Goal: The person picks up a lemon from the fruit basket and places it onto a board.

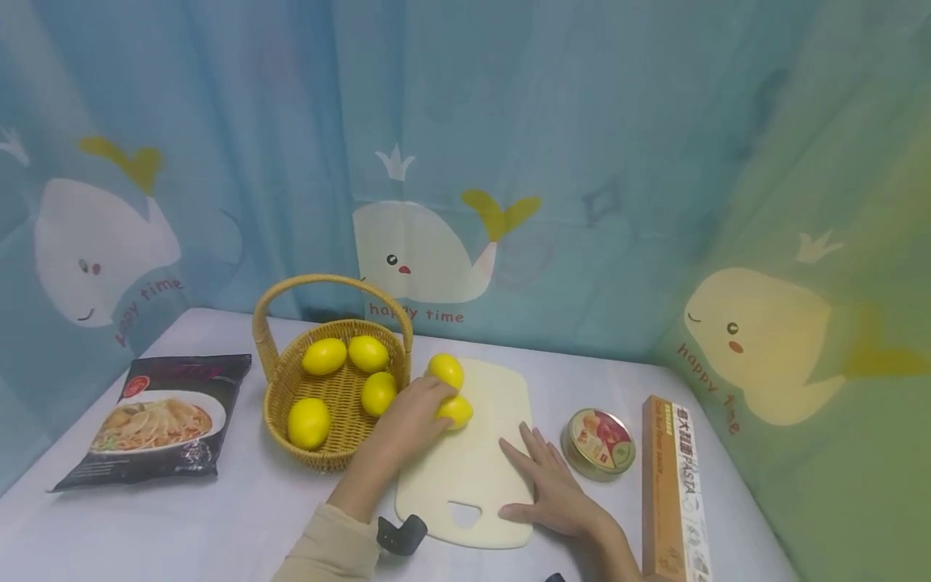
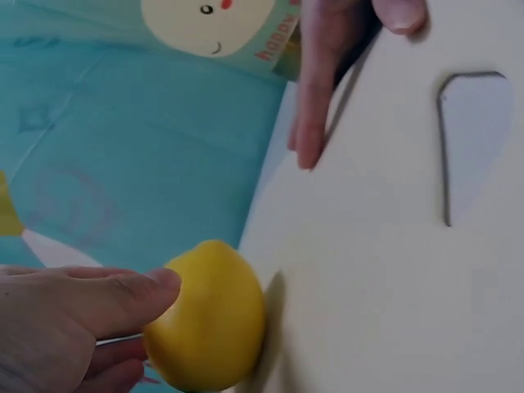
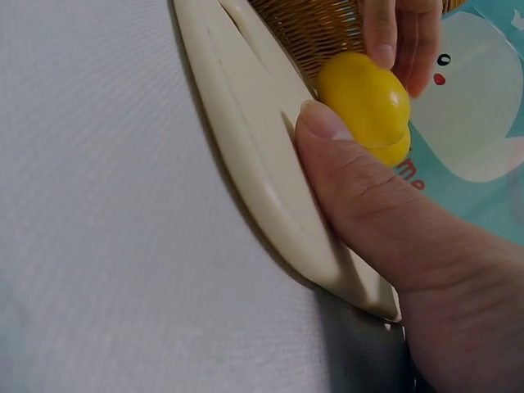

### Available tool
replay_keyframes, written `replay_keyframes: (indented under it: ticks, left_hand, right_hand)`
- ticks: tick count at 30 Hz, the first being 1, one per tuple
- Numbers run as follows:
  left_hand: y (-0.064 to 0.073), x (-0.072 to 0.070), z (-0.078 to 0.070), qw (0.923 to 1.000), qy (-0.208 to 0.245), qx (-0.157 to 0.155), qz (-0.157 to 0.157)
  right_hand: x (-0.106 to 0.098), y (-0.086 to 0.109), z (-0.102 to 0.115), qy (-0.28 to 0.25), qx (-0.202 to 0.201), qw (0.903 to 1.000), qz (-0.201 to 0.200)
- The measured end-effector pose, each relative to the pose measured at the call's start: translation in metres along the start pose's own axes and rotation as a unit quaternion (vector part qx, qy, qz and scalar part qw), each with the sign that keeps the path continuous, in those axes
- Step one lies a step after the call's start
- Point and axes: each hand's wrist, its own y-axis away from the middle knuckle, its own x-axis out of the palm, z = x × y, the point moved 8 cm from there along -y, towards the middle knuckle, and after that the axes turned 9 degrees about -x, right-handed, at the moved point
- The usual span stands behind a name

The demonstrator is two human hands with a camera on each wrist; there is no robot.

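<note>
A cream cutting board [image 1: 465,469] lies on the white table, with a cutout near its front end. My left hand [image 1: 416,416] pinches a yellow lemon [image 1: 457,412] over the board's left part, thumb against its side in the left wrist view. Just behind it is a second lemon [image 1: 446,370], at the board's far left edge. My right hand [image 1: 556,489] rests with spread fingers on the board's right edge; in the right wrist view its thumb [image 3: 368,196] lies on the board.
Left of the board stands a wicker basket [image 1: 272,404] with a tall handle and several lemons inside. A dark noodle packet [image 1: 160,420] lies farther left. To the right are a round tin [image 1: 600,443] and a long pasta box [image 1: 672,493]. A whale-print curtain [image 1: 596,162] hangs behind.
</note>
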Motion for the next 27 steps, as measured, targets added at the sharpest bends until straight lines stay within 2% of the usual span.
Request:
replay_keyframes:
  ticks: [5, 10, 14, 20, 24, 27]
  left_hand:
    - [0.012, -0.02, -0.007, 0.9999, -0.002, 0.013, -0.007]
    - [0.025, -0.041, -0.015, 0.9997, 0.007, 0.023, 0.003]
    - [0.034, -0.064, -0.014, 0.9994, 0.033, 0.008, -0.004]
    - [0.036, -0.094, 0.008, 0.9981, 0.048, -0.038, -0.012]
    - [0.038, -0.105, 0.03, 0.9966, 0.05, -0.065, -0.001]
    - [0.041, -0.108, 0.052, 0.9951, 0.048, -0.085, 0.01]
  right_hand:
    - [0.002, -0.001, 0.006, 0.005, -0.008, 1.0, 0.001]
    - [0.005, 0.0, 0.007, 0.009, -0.008, 0.9999, 0.003]
    - [0.004, 0.0, 0.008, 0.01, -0.004, 0.9999, 0.007]
    - [-0.004, -0.005, 0.008, 0.017, -0.016, 0.9997, -0.005]
    - [-0.004, -0.004, 0.003, 0.02, -0.016, 0.9997, -0.005]
    - [-0.001, -0.002, 0.0, 0.017, -0.013, 0.9998, -0.006]
